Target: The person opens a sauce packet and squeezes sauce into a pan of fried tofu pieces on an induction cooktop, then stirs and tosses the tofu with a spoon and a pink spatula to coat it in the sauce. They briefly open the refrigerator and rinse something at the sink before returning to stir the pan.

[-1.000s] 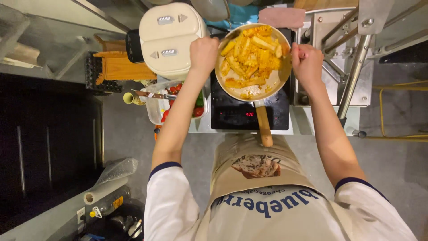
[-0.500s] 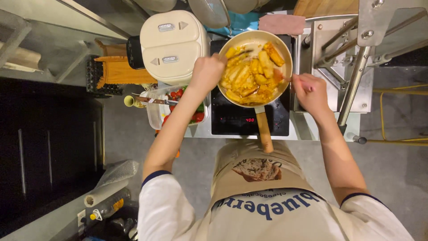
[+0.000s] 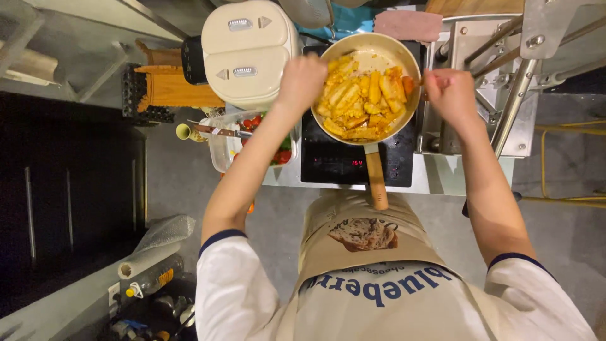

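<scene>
The frying pan [image 3: 366, 88] sits on the black induction cooktop [image 3: 353, 158], covering most of its far half; its wooden handle [image 3: 376, 180] runs over the near edge of the cooktop toward the person. The pan holds yellow and orange food pieces [image 3: 363, 101], heaped toward the near and left side; the far part of the pan floor is bare.

The left hand [image 3: 302, 81] is at the left rim of the pan, fingers curled downward. Whether it grasps anything cannot be told from this view. The right hand [image 3: 449, 93] is just outside the right rim of the pan, closed into a fist around a thin utensil [image 3: 421, 82] whose tip reaches over the rim toward the food.

A cream-coloured rice cooker [image 3: 249, 50] stands left of the pan, at the far left of the counter. A clear container [image 3: 252, 142] with red and green vegetables lies at the near left edge of the counter, with a knife [image 3: 214, 131] across it. A pink cloth [image 3: 407, 25] lies beyond the pan at the far edge. The person wears a beige apron [image 3: 379, 265].
</scene>
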